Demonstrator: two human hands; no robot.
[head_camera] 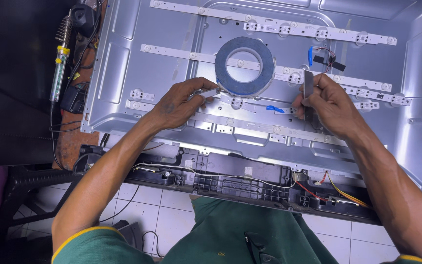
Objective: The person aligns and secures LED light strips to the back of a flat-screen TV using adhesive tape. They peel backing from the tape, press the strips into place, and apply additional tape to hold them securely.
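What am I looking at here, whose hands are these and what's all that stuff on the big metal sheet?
This is one picture from a camera worn on a person's head, looking down at their own two bare hands. Under them lies a large grey metal back panel of a flat screen, with thin white light strips across it. A roll of blue tape rests on the panel. The left hand pinches a small white piece near the roll. The right hand holds a narrow grey strip upright. A soldering iron lies off to the left.

Bright, even overhead light, soft shadows, sharp focus, mild edge distortion
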